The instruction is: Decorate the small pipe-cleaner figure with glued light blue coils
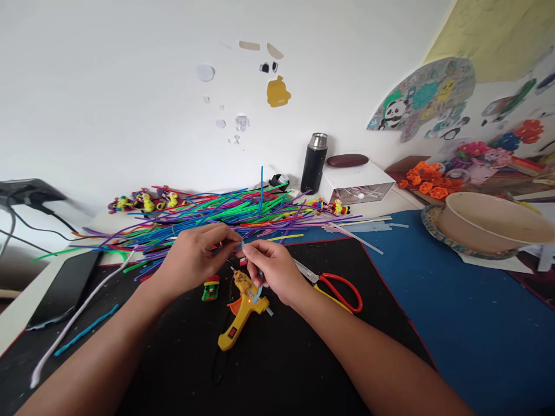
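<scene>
While nearly closed, fingers (258,254) on blue strip (259,293).

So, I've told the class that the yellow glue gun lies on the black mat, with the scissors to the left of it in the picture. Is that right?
Not quite: the head view shows the scissors to the right of the yellow glue gun. The gun does lie on the black mat.

Soft bright light, stretched edges
</scene>
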Motion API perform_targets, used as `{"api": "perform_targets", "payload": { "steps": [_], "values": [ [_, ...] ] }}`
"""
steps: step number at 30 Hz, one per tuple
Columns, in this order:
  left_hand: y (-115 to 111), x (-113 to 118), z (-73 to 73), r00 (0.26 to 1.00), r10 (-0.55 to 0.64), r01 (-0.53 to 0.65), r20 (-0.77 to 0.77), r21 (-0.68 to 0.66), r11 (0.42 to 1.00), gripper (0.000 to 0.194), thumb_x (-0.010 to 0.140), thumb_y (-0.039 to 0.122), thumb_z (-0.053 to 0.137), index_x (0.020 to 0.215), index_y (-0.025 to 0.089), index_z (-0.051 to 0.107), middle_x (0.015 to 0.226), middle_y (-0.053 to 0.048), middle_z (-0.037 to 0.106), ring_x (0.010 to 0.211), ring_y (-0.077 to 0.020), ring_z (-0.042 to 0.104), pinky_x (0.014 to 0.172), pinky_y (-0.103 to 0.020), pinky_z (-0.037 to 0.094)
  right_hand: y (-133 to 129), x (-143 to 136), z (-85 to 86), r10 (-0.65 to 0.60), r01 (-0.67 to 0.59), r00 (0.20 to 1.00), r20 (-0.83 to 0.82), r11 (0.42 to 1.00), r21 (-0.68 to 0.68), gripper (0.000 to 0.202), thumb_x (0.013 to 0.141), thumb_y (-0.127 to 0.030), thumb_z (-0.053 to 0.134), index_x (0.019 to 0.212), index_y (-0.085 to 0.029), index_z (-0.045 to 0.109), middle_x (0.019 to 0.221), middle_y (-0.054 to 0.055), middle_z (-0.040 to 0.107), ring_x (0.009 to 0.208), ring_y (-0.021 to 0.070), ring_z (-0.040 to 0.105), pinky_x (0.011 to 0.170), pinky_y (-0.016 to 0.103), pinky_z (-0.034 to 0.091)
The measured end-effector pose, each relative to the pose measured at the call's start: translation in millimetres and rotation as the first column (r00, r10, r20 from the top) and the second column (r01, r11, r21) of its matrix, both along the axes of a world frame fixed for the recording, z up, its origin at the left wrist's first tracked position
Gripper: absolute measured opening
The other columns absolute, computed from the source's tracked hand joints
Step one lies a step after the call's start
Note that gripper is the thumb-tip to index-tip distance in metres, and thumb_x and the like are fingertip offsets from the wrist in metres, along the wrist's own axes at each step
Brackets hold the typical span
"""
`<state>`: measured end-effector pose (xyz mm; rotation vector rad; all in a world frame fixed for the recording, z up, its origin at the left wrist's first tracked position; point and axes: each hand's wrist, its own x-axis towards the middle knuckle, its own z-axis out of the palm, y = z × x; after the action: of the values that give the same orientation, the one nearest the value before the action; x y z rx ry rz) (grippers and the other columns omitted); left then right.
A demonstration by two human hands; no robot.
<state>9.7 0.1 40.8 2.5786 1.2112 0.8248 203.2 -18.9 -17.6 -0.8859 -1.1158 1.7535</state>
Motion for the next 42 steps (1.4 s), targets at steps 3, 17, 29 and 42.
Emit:
{"api": "perform_targets", "payload": {
  "steps": [3, 17, 29, 42],
  "values": [
    [-0.4, 2.1, -1.6, 1.000, 0.001, -0.001, -0.007, -0.007, 1.000, 0.022, 0.103, 0.034, 0.056, 0.095, 0.022, 0.072, 0.089, -0.004, 0.080, 0.077, -0.0193, 0.074, 0.067, -0.027, 0.052, -0.6, -0.7, -1.0, 0.001, -0.001, 1.000, 0.029, 1.000, 0.000, 0.040, 0.090, -0.059, 0.072, 0.087, -0.020, 0.068, 0.054, -0.007, 0.055, 0.041, 0.0084, 0.046, 0.041, 0.022, 0.027],
    [2.1, -0.8, -6.4, 0.999, 0.021, -0.018, 0.031, -0.089, 0.996, 0.022, 0.103, 0.038, 0.060, 0.100, 0.023, 0.074, 0.096, -0.004, 0.081, 0.084, -0.0200, 0.076, 0.074, -0.027, 0.054, 1.5, 0.1, -1.9, -0.019, 0.019, 1.000, 0.025, 1.000, 0.008, 0.039, 0.090, -0.057, 0.071, 0.087, -0.019, 0.069, 0.053, -0.008, 0.054, 0.040, 0.0080, 0.045, 0.041, 0.022, 0.027],
    [3.7, -5.8, -1.0, 0.998, 0.053, -0.047, 0.032, -0.153, 0.987, 0.024, 0.103, 0.044, 0.060, 0.100, 0.024, 0.073, 0.100, -0.003, 0.079, 0.088, -0.0194, 0.073, 0.076, -0.026, 0.053, 4.4, 3.1, 1.1, -0.079, 0.079, 0.996, 0.032, 0.997, -0.017, 0.038, 0.089, -0.056, 0.071, 0.089, -0.018, 0.070, 0.053, -0.008, 0.054, 0.040, 0.0080, 0.046, 0.040, 0.022, 0.024],
    [4.1, -6.2, -2.7, 0.999, 0.033, -0.029, 0.023, -0.141, 0.990, 0.022, 0.104, 0.041, 0.061, 0.100, 0.022, 0.072, 0.099, -0.003, 0.078, 0.086, -0.0184, 0.072, 0.076, -0.025, 0.052, 4.5, 1.3, -2.7, -0.065, 0.065, 0.998, 0.011, 0.998, 0.003, 0.037, 0.088, -0.056, 0.071, 0.088, -0.019, 0.071, 0.051, -0.008, 0.053, 0.039, 0.0078, 0.046, 0.039, 0.022, 0.024]
  ]
}}
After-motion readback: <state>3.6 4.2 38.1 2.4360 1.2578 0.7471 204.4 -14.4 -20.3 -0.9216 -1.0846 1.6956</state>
